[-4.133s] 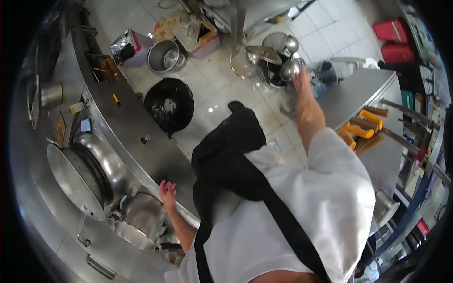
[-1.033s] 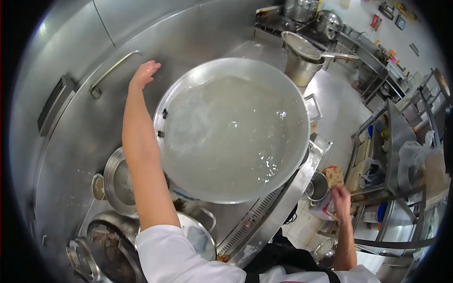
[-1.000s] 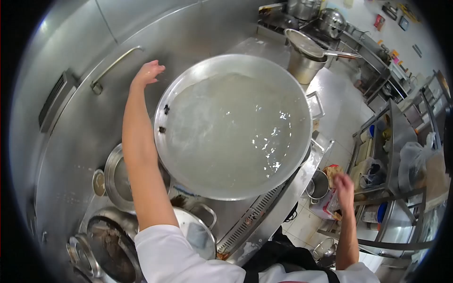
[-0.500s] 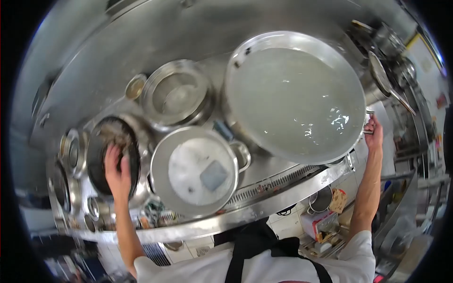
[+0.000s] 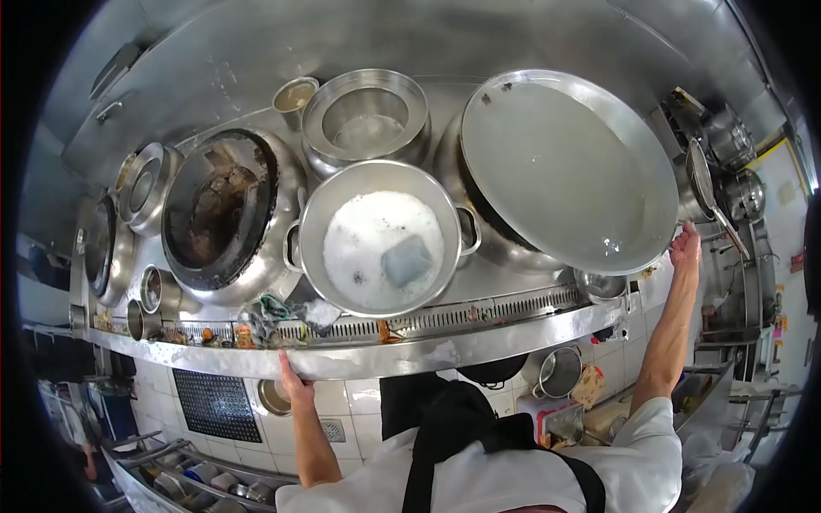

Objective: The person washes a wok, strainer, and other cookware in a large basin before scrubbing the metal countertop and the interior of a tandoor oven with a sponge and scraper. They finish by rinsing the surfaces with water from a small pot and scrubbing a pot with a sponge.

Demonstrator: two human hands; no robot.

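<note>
My right hand point(image 5: 685, 246) is closed at the right rim of a large wide pan point(image 5: 556, 171) full of cloudy water, which tilts over a round burner. Down at the front edge of the steel counter point(image 5: 445, 349), my left hand point(image 5: 295, 383) touches the metal, its fingers partly hidden under the edge. Between the two stands a two-handled pot point(image 5: 312, 265) with white suds and a blue-grey pad point(image 5: 406, 261) inside. Left of this pot is a burner with a blackened, empty opening point(image 5: 214, 209).
Behind the pot sits a steel pot with a wide rim point(image 5: 415, 111), beside a small cup point(image 5: 295, 96). Small steel containers point(image 5: 158, 291) and a drain grate point(image 5: 530, 305) line the front. Ladles and pans point(image 5: 703, 175) are at the right. A floor mat point(image 5: 218, 410) lies below left.
My left hand has moved from the blackened burner down to the counter's front edge. The large pan now tilts, its right side lower. The camera view has shifted.
</note>
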